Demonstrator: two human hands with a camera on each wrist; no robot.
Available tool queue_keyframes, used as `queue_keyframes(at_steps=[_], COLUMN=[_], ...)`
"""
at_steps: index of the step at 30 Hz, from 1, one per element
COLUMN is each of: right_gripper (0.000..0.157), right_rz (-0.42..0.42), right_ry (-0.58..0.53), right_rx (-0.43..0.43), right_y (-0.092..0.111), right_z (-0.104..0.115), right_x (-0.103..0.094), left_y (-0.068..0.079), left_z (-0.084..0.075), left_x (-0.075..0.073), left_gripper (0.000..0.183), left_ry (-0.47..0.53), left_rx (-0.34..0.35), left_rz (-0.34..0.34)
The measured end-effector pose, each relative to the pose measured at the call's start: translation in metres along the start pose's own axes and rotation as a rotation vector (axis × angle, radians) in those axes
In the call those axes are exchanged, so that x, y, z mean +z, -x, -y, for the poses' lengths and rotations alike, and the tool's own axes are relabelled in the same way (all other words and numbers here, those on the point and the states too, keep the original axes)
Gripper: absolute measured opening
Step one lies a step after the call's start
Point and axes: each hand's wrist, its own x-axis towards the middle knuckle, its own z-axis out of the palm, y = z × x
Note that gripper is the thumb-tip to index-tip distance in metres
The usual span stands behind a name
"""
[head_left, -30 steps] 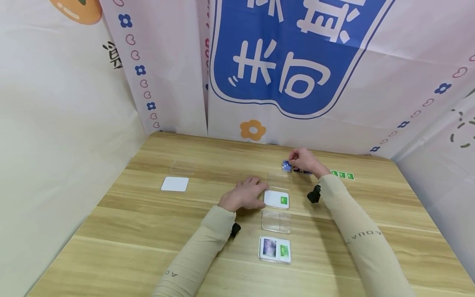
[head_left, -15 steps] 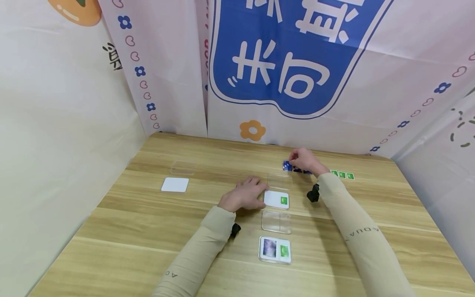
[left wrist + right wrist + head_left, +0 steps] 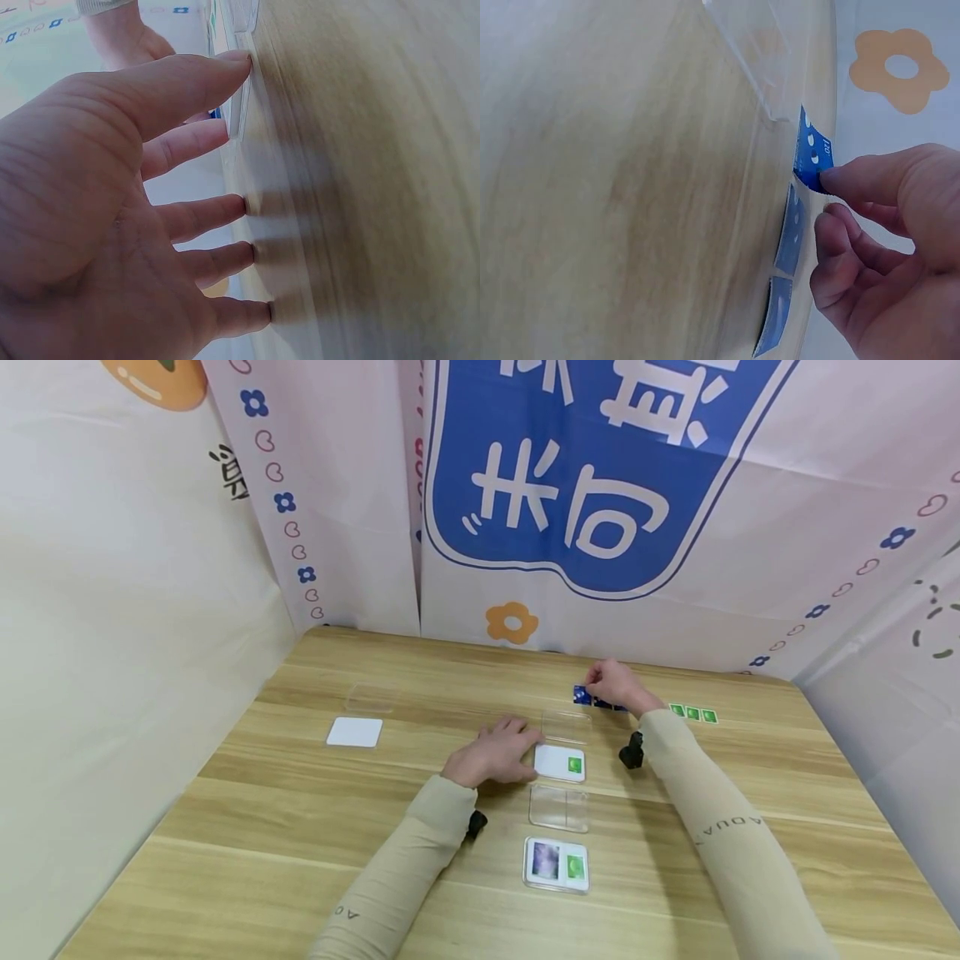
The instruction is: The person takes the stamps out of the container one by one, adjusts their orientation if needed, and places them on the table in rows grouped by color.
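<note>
At the far side of the table, my right hand (image 3: 615,683) pinches a blue stamp (image 3: 812,154) by one edge between thumb and fingers. It tilts up from the table beside two more blue stamps (image 3: 790,229) in the same row. My left hand (image 3: 501,752) rests with spread fingers on the wood, fingertips down. Its thumb and index finger (image 3: 187,142) lie along the left edge of a white card (image 3: 553,762) in a clear case, which bears one green stamp (image 3: 574,765). A clear plastic cover (image 3: 566,727) lies just beyond that card.
Nearer me lie another clear cover (image 3: 558,808) and a cased card (image 3: 558,853) with a purple and a green stamp. Several green stamps (image 3: 693,713) stand in a row at the right. A blank white card (image 3: 354,732) and a clear cover (image 3: 371,697) lie left.
The blue stamp in my right hand has shifted slightly to the right and changed its tilt. My left hand has stayed in place.
</note>
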Motion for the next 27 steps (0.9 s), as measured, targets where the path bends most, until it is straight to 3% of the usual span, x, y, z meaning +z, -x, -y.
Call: queue_keyframes(at_steps=[10,27], right_gripper=[0.011,0.014], right_rz=[-0.028,0.012], right_ry=[0.037,0.020], right_rx=[-0.025,0.015], right_y=[-0.0015,-0.0012], right_z=[-0.0020,-0.0002], right_x=[0.0037,0.0041], left_y=[-0.0003,-0.0002], left_z=[0.0006,0.0005], left_x=[0.0011,0.0000], left_gripper=[0.057,0.057], left_ry=[0.002,0.025], left_rx=[0.001,0.007], left_rz=[-0.009,-0.005])
